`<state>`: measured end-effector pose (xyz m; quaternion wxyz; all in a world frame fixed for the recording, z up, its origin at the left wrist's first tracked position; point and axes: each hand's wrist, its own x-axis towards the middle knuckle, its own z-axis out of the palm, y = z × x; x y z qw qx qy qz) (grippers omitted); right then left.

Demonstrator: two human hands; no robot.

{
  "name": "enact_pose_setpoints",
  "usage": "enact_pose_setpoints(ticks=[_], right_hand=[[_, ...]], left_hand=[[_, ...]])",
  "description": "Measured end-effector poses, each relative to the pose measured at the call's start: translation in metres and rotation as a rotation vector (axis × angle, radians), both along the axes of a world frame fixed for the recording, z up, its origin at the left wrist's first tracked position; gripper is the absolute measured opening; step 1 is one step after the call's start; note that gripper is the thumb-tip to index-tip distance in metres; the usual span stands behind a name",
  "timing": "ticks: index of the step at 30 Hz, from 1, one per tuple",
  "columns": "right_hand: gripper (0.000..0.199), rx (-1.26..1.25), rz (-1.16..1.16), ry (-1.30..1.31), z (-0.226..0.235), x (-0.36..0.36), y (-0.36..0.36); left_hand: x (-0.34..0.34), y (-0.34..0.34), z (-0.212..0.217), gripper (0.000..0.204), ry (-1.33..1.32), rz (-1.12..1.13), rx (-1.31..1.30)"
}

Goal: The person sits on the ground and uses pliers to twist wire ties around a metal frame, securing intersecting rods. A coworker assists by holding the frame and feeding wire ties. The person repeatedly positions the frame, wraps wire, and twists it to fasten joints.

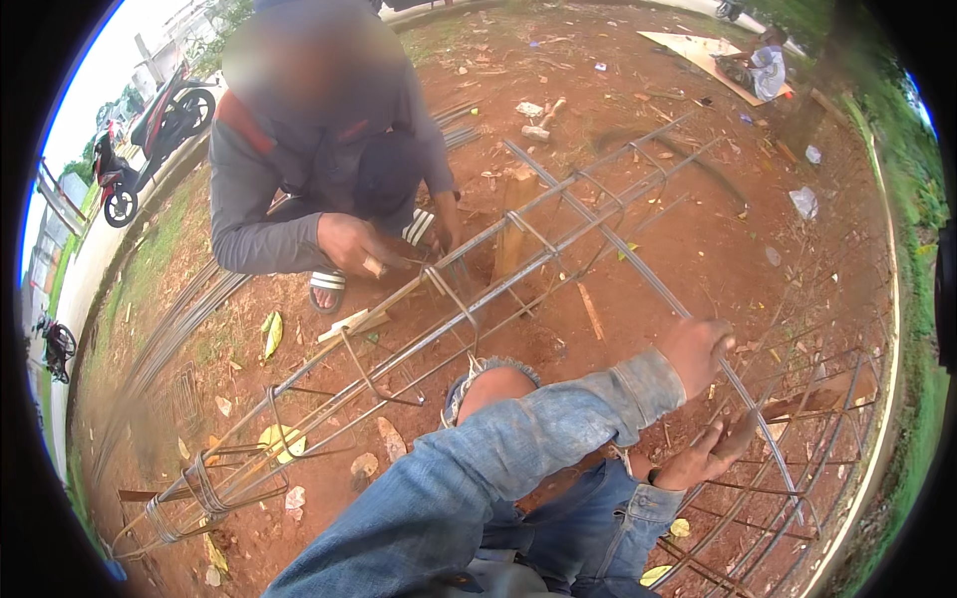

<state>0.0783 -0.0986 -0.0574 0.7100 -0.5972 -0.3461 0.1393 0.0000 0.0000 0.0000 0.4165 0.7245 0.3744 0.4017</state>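
Red dirt (718, 259) spreads beneath the rebar cage (510, 281), which seems to prop the crossing steel rods (653, 282) — the left hand (695, 357) wrapped around them, likely for steadiness — while the right hand (704, 458), fingers loosely parted, sits beside them, contact unclear.

Faded blue denim sleeves (538, 429), grimy near 1 cuff (643, 391), match blue trousers (583, 495) frayed at 1 knee (495, 387).
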Motion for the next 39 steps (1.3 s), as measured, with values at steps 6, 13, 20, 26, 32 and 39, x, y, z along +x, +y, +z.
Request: enact_pose_setpoints(ticks=[6,13,20,26,32,39], right_hand=[[0.042,-0.109,0.144,-0.214,-0.065,-0.018,-0.017],[0.029,0.030,0.288,0.400,-0.036,-0.011,-0.003],[0.032,0.064,0.322,0.028,-0.035,-0.022,0.009],[0.031,0.171,0.311,0.197,-0.033,-0.027,0.013],[0.028,0.121,0.489,0.150,-0.037,-0.025,0.006],[0.017,-0.159,0.631,0.262,-0.066,-0.053,0.013]], left_hand=[[0.016,-0.030,-0.011,0.018,-0.350,0.087,-0.056],[0.010,-0.024,-0.019,0.021,-0.247,0.059,0.180],[-0.001,-0.020,-0.002,0.017,-0.416,0.280,0.062],[-0.031,-0.033,0.030,0.019,-0.301,0.082,-0.128],[-0.144,-0.052,0.007,0.037,0.271,0.500,0.422],[-0.231,-0.070,-0.041,0.045,0.588,0.827,0.075]])
